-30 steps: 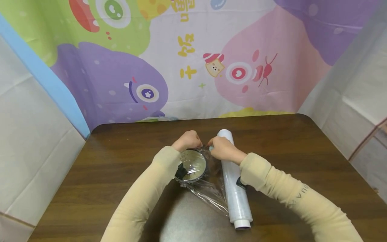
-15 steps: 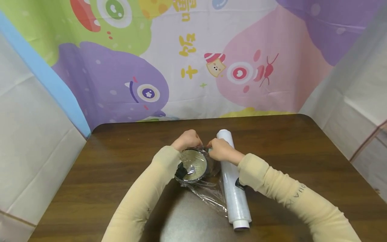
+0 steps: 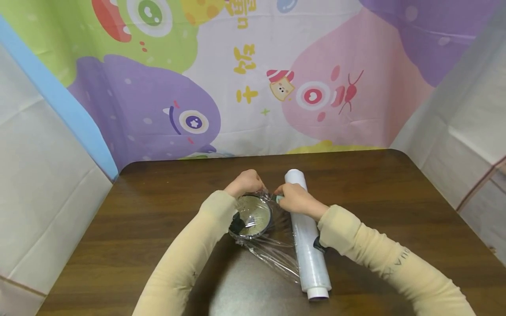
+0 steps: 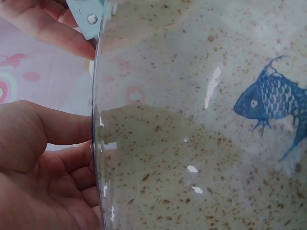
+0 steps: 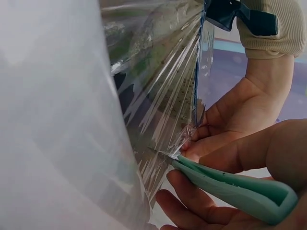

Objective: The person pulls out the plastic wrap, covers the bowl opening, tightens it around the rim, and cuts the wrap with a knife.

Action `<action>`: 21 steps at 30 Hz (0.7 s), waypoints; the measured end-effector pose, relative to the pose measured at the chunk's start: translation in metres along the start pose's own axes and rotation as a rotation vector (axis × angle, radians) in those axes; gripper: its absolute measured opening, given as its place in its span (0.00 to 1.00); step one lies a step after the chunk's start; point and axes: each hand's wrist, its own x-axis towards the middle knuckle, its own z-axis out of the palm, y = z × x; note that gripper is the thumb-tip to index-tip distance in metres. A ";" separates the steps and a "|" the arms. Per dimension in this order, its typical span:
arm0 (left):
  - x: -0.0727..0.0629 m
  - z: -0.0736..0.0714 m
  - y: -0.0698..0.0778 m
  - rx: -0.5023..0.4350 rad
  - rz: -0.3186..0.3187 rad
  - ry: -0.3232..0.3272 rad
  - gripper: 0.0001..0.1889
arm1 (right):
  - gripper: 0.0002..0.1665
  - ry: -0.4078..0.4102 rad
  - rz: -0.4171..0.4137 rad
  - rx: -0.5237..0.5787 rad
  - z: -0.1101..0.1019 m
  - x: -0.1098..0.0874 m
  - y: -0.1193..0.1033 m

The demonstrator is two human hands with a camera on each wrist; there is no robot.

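A speckled bowl point(image 3: 254, 215) with a dark rim and a blue fish point(image 4: 271, 98) inside sits under clear plastic wrap. The wrap point(image 5: 165, 91) stretches in creases from the bowl to a thick white roll point(image 3: 310, 250). At the bowl's far rim, my left hand point(image 3: 246, 182) pinches gathered wrap between thumb and fingers. My right hand point(image 3: 297, 201), over the roll's far half, grips a small mint-green folding knife point(image 5: 232, 189). Its thin blade tip point(image 5: 154, 151) is at the taut film, close beside the left fingers.
The dark wooden table point(image 3: 158, 202) bears the bowl and the roll, which lies lengthwise to the bowl's right. Behind the table hangs a cartoon-printed curtain point(image 3: 253, 123). Dark wrist cameras are strapped under both cream sleeves point(image 3: 213, 215).
My right hand has shifted slightly right and toward me with the knife. The left hand keeps its pinch at the bowl's far rim. The roll has barely moved.
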 end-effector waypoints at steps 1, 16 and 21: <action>0.000 0.000 0.000 0.004 0.002 0.000 0.09 | 0.22 0.001 -0.003 -0.002 0.000 -0.001 0.000; -0.001 0.000 -0.001 -0.047 -0.001 0.012 0.12 | 0.24 0.011 -0.017 -0.004 0.002 -0.014 0.001; -0.001 0.000 -0.003 -0.065 0.002 0.017 0.16 | 0.21 0.031 -0.037 0.001 0.001 -0.020 0.001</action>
